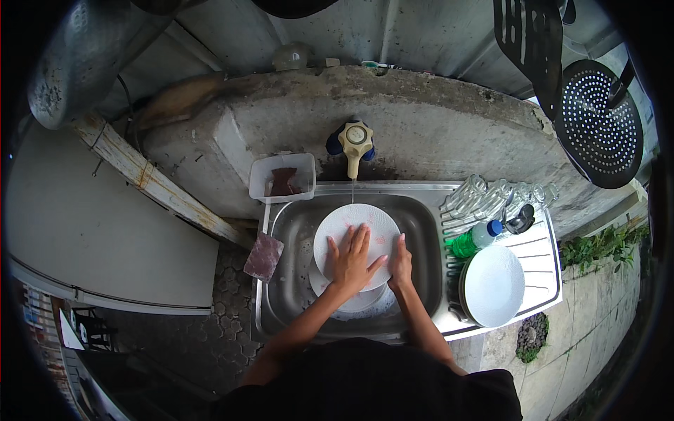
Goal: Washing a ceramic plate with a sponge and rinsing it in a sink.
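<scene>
A white textured plate [358,221] is held over the stainless steel sink basin [421,231], with pinkish marks on its surface. My left hand [352,263] lies flat on the plate's face, fingers spread. The plate's right rim is gripped by my right hand [402,266]. Below it, partly hidden, sits another white dish [363,302] among suds. A thin stream of water runs from the beige-handled tap [354,150] towards the plate's far edge.
On the right drainboard are stacked white plates [495,287], a bottle of green liquid [474,239], ladles [521,218] and several glasses [476,194]. A plastic tub [281,179] and a sponge [264,257] sit on the left edge. A skimmer [600,123] hangs upper right.
</scene>
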The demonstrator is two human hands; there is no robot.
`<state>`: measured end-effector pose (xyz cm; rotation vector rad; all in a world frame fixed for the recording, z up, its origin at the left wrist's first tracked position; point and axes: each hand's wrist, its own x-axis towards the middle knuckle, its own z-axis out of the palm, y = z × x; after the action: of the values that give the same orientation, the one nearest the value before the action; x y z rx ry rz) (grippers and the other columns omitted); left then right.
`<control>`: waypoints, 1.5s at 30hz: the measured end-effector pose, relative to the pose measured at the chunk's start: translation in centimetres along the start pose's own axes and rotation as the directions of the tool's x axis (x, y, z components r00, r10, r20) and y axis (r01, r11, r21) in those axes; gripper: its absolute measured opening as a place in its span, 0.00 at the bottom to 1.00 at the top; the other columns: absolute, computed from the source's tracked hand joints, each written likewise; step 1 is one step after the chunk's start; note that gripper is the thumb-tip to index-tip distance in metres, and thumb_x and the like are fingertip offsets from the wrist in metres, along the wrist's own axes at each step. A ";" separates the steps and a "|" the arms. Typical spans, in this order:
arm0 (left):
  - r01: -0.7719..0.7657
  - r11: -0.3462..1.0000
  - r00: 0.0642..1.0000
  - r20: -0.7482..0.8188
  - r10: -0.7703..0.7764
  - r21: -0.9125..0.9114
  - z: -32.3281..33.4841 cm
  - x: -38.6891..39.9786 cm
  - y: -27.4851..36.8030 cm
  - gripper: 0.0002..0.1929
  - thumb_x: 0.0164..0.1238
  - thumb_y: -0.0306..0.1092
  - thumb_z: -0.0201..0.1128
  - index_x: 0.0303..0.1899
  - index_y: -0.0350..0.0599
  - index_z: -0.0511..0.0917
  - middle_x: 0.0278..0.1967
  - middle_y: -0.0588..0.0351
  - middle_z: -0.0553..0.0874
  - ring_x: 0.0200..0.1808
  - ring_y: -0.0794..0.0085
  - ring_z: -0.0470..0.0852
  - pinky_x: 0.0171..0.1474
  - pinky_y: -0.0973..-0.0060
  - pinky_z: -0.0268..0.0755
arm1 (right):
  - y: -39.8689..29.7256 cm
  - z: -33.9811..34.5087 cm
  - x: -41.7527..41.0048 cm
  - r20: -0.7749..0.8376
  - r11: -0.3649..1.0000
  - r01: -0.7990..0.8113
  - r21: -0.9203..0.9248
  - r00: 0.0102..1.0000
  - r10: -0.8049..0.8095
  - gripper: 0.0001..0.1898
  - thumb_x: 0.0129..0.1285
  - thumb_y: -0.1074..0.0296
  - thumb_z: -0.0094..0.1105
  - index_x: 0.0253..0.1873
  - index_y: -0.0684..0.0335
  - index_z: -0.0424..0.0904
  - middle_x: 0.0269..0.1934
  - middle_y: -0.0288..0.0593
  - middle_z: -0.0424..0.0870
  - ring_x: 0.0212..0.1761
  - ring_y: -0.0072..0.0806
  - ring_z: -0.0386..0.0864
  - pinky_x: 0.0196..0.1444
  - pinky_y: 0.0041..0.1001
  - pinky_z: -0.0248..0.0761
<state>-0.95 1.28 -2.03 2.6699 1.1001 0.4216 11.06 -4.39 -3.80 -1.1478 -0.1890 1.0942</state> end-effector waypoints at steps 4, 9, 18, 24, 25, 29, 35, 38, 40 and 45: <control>-0.170 0.985 0.985 0.000 0.170 -0.036 0.4 -1.3 2.0 0.38 0.65 0.62 0.46 0.68 0.41 0.59 0.71 0.56 0.56 0.73 0.63 0.50 0.68 0.42 0.39 | 0.4 -0.4 0.4 -0.033 0.996 0.084 0.023 0.996 -0.083 0.30 0.69 0.42 0.43 0.48 0.71 0.76 0.40 0.44 0.80 0.39 0.26 0.78 0.42 0.26 0.74; 0.109 0.988 0.986 -0.139 -0.094 0.107 -0.6 1.7 -1.5 0.41 0.65 0.63 0.44 0.71 0.41 0.50 0.73 0.57 0.50 0.74 0.66 0.44 0.71 0.51 0.27 | -0.2 -0.9 0.5 0.016 0.997 0.039 0.065 0.999 -0.040 0.32 0.69 0.40 0.42 0.56 0.70 0.70 0.47 0.46 0.78 0.47 0.33 0.77 0.50 0.31 0.71; -0.059 0.998 0.998 -0.009 0.058 -0.028 0.3 -0.5 0.1 0.43 0.63 0.67 0.45 0.69 0.39 0.56 0.71 0.55 0.56 0.74 0.53 0.43 0.61 0.29 0.19 | -0.2 -1.1 0.6 -0.098 0.990 0.123 0.065 0.988 -0.116 0.30 0.69 0.42 0.43 0.50 0.71 0.74 0.41 0.44 0.79 0.40 0.29 0.79 0.43 0.28 0.74; 0.144 0.988 0.986 -0.089 -0.139 0.055 -0.7 0.8 -2.2 0.42 0.64 0.67 0.44 0.68 0.39 0.58 0.70 0.58 0.58 0.74 0.54 0.43 0.56 0.25 0.14 | 0.1 -0.9 0.6 -0.055 0.995 0.094 0.038 0.994 -0.092 0.31 0.68 0.42 0.45 0.49 0.72 0.74 0.41 0.44 0.79 0.40 0.29 0.78 0.43 0.29 0.74; 0.110 0.993 0.992 -0.065 -0.107 0.039 -0.6 0.4 -1.7 0.42 0.64 0.67 0.44 0.68 0.40 0.59 0.70 0.59 0.60 0.74 0.54 0.43 0.56 0.25 0.13 | 0.3 -1.2 0.8 -0.062 0.996 0.087 0.017 0.994 -0.085 0.31 0.68 0.41 0.45 0.48 0.72 0.74 0.41 0.44 0.79 0.40 0.29 0.79 0.44 0.29 0.74; 0.024 0.999 1.000 0.012 -0.024 0.044 -0.3 -0.3 -0.1 0.41 0.64 0.67 0.44 0.68 0.40 0.59 0.68 0.59 0.63 0.73 0.53 0.45 0.55 0.25 0.11 | 1.0 -1.9 1.2 -0.055 0.996 0.084 -0.014 0.995 -0.085 0.33 0.66 0.40 0.46 0.55 0.72 0.71 0.45 0.46 0.78 0.45 0.34 0.79 0.45 0.33 0.75; 0.172 0.978 0.970 -0.195 -0.147 0.118 -0.2 1.1 -3.6 0.40 0.65 0.64 0.43 0.69 0.42 0.55 0.71 0.63 0.56 0.73 0.53 0.45 0.54 0.24 0.12 | -0.4 -0.1 -0.1 -0.079 0.997 0.070 0.019 0.995 -0.068 0.31 0.67 0.41 0.45 0.49 0.73 0.75 0.41 0.46 0.80 0.37 0.29 0.79 0.37 0.29 0.76; 0.123 0.952 0.940 -0.274 -0.202 -0.279 -0.3 0.6 -3.9 0.32 0.65 0.46 0.55 0.67 0.43 0.58 0.69 0.52 0.58 0.69 0.50 0.55 0.65 0.39 0.39 | -1.4 0.0 -0.2 -0.069 0.993 0.108 0.056 0.992 -0.104 0.31 0.68 0.42 0.45 0.48 0.73 0.75 0.40 0.45 0.80 0.36 0.28 0.79 0.35 0.29 0.76; -0.036 0.838 0.844 -0.465 -0.265 -0.544 -0.8 0.2 -4.8 0.27 0.60 0.29 0.61 0.61 0.37 0.64 0.61 0.42 0.68 0.60 0.51 0.70 0.61 0.65 0.64 | -3.1 0.5 -0.9 -0.036 0.990 0.125 -0.066 0.991 -0.127 0.30 0.68 0.42 0.45 0.47 0.72 0.76 0.39 0.45 0.80 0.35 0.27 0.79 0.34 0.28 0.76; 0.337 -0.484 0.792 0.521 -0.318 -0.808 -1.3 0.4 -5.6 0.22 0.63 0.37 0.63 0.55 0.37 0.72 0.50 0.48 0.79 0.51 0.64 0.79 0.53 0.66 0.72 | -4.6 0.2 0.5 0.017 0.982 0.124 -0.140 0.992 -0.122 0.29 0.68 0.44 0.45 0.48 0.71 0.76 0.37 0.44 0.81 0.33 0.26 0.79 0.29 0.26 0.76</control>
<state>-4.81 5.56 -2.46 0.5366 0.7808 0.7013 13.94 -3.79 -0.22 -1.2407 -0.3439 0.9883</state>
